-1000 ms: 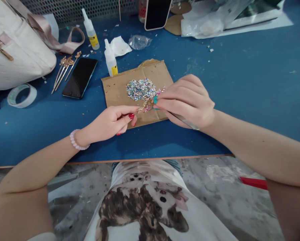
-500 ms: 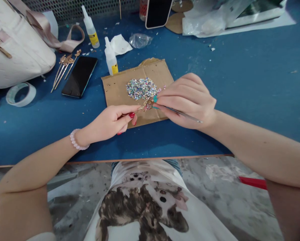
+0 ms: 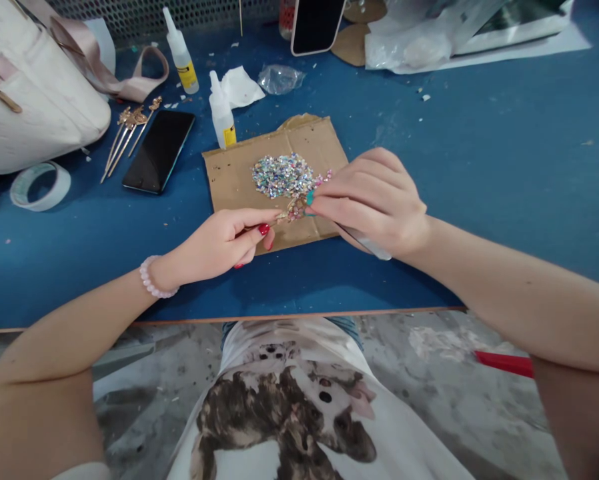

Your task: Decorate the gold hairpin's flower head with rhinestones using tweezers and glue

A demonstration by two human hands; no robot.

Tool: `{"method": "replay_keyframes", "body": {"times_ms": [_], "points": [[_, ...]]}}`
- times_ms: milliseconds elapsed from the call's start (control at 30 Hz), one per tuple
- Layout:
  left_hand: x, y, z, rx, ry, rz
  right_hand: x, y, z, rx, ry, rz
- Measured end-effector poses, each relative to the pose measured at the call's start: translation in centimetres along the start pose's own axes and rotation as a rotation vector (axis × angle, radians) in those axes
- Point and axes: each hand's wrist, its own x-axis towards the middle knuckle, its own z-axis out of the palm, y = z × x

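My left hand [image 3: 224, 243] pinches the stem of a gold hairpin [image 3: 294, 211], whose ornate head carries small pink stones. At that head, my right hand [image 3: 374, 200] is closed round metal tweezers [image 3: 374, 248]; their back end shows below the palm, and their tips are hidden by my fingers. Beneath both hands lies a piece of cardboard [image 3: 229, 190]. On it a pile of glittering rhinestones [image 3: 281, 177] sits just beyond the hairpin, with a few pink stones [image 3: 323, 177] at its right edge.
Two glue bottles [image 3: 223, 117] [image 3: 183, 61] stand behind the cardboard. To the left are a black phone [image 3: 160, 152], more gold hairpins [image 3: 129, 137], a tape roll [image 3: 40, 187] and a white bag [image 3: 34, 93]. Another phone [image 3: 317, 25] and plastic bags [image 3: 414, 47] are at the back.
My right hand has turned slightly, and the tweezers' back end has swung down and left, now showing its broad side. My left hand stays in place on the hairpin.
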Motion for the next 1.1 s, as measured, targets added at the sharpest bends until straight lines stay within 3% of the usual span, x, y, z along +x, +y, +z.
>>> {"method": "replay_keyframes", "body": {"times_ms": [667,1100], "points": [[0.09,-0.02,0.0,-0.032,0.007,-0.007,0.03,0.06,-0.27,0.016,-0.006,-0.022],[0.13,0.08,0.02,-0.076,0.012,-0.025,-0.17,0.03,-0.43,0.054,0.009,0.048]]}}
